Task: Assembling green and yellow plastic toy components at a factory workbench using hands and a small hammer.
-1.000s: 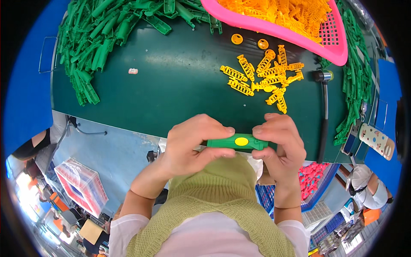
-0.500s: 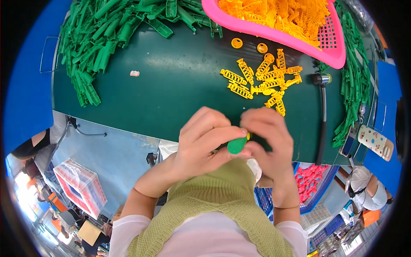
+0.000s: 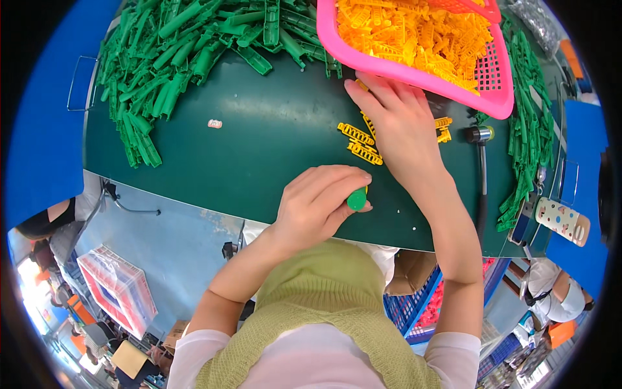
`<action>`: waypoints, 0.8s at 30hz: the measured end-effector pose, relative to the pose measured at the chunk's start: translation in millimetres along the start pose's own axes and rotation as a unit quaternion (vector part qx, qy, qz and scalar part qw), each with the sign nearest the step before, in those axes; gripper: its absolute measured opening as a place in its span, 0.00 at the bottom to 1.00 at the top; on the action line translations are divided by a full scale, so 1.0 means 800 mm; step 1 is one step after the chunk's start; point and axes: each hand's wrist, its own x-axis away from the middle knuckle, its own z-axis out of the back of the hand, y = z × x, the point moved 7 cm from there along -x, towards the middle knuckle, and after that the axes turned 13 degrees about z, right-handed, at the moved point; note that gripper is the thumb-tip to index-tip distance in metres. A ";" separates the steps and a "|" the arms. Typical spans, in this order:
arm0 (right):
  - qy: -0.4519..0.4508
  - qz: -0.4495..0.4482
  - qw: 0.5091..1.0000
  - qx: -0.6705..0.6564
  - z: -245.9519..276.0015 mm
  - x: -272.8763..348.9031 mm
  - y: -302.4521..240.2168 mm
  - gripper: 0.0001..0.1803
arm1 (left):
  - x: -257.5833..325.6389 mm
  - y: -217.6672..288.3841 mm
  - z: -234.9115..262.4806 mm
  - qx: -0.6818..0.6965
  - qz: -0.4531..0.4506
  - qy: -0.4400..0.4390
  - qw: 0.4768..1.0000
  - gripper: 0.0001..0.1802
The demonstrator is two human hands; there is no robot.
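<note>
A heap of green plastic rods covers the far left of the dark green table, kept well clear of the bare middle where the hands work. Nearer the front edge, the left hand is clenched around a green plastic piece, only its round end poking out between thumb and fingers — held end-on, probably to keep it ready while the other hand is away. The right hand lies flat over the loose yellow toothed clips just below the pink basket of more yellow parts; whether its fingers have closed on a clip I cannot tell. A small hammer rests to the right. A second ago both hands held the green piece together near the body, its yellow dot showing — now the right one has left it and reached forward to the clips.
</note>
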 end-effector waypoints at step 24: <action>0.099 -0.027 0.925 -0.365 0.068 0.054 -0.046 0.23 | -0.008 0.000 0.001 0.007 0.006 -0.004 1.000 0.20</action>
